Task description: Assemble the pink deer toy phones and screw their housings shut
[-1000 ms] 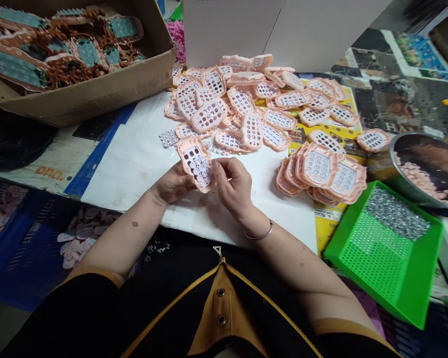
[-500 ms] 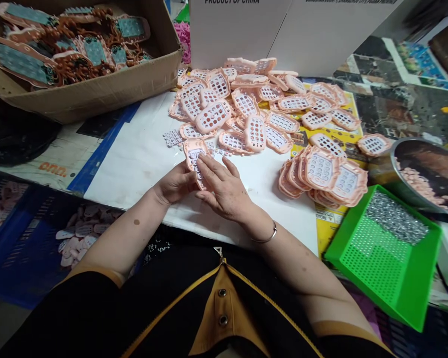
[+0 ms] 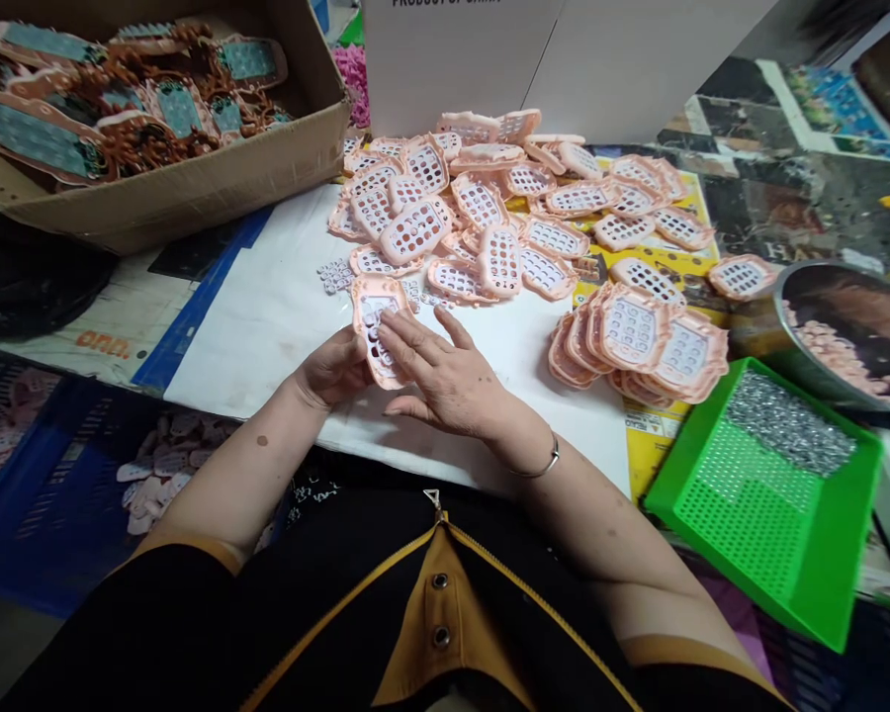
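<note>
My left hand [image 3: 332, 370] grips a pink plastic casing [image 3: 378, 293], which looks like a toy phone shell with a pale keypad panel of small openings. It is tilted up above the white table sheet. My right hand [image 3: 449, 384] lies over the casing with fingers stretched out, their tips on the panel and the thumb apart. Part of the panel is hidden under those fingers. Just beyond the casing are small pale button pieces [image 3: 335, 276] on the sheet. A heap of similar pink casings [image 3: 501, 259] spreads behind them.
To the right stand stacked casings [image 3: 633, 328], a green perforated tray [image 3: 756, 514] with small silvery screw-like parts, and a metal bowl [image 3: 756, 331] of pink bits. At the left, a cardboard box [image 3: 193, 183] holds finished-looking pieces; below it are blue crates [image 3: 51, 514].
The casing has turned to show more of its face and moved slightly left with my left hand. My right fingers have shifted on the panel, baring more dark openings.
</note>
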